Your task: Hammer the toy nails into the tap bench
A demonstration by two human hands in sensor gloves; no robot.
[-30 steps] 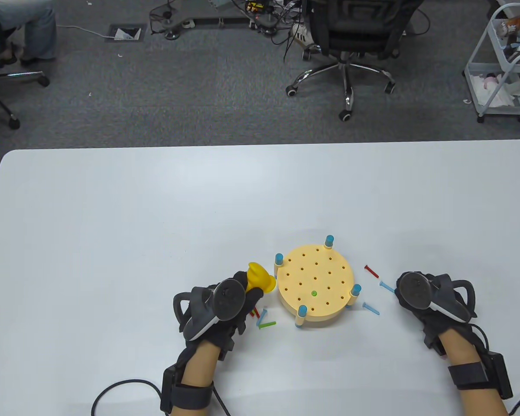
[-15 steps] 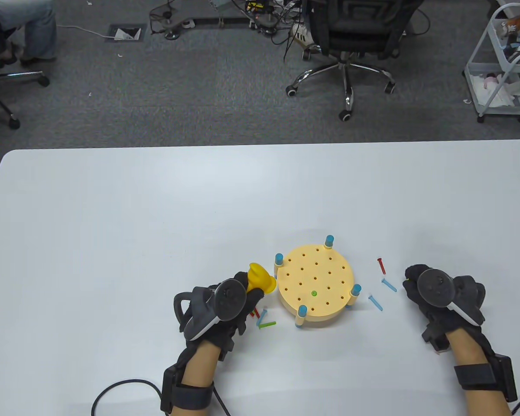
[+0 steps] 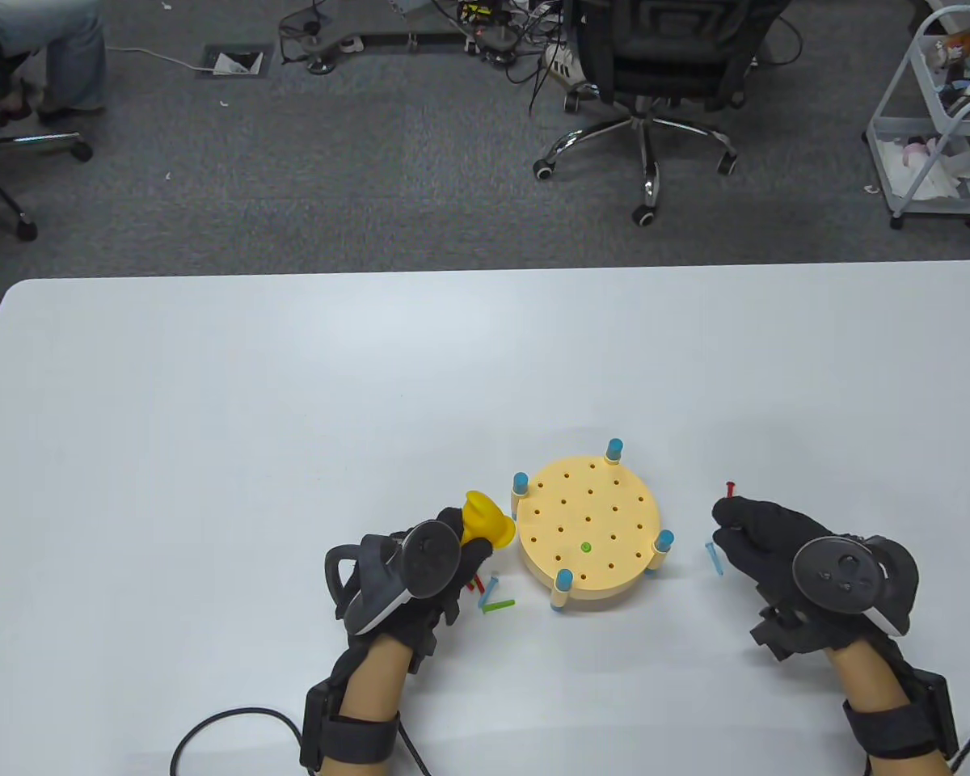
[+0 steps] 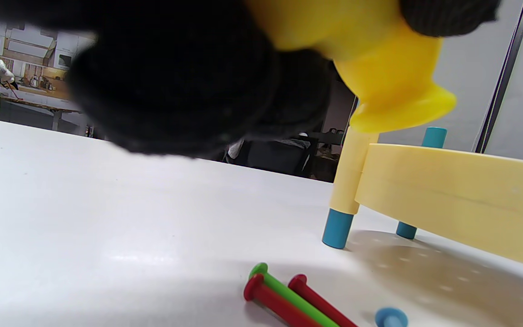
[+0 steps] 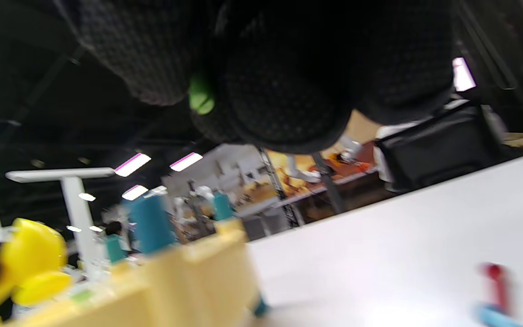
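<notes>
The round yellow tap bench (image 3: 606,501) stands on blue-tipped legs, with one green nail (image 3: 585,547) sunk in a hole near its front. My left hand (image 3: 462,543) grips the yellow toy hammer (image 3: 485,521) just left of the bench; the hammer head also shows in the left wrist view (image 4: 388,81). My right hand (image 3: 731,520) is right of the bench, fingers curled. In the right wrist view a small green nail (image 5: 201,97) is pinched between the fingers (image 5: 284,91).
A red nail (image 3: 729,487) and a blue nail (image 3: 713,556) lie by my right fingertips. Red, green and blue nails (image 3: 491,596) lie by my left hand and show in the left wrist view (image 4: 288,295). The white table (image 3: 291,404) spreads beyond.
My right hand swung left toward the bench and turned, pushing the loose nails there. One blue nail is now out of sight. My left hand and the hammer stayed still.
</notes>
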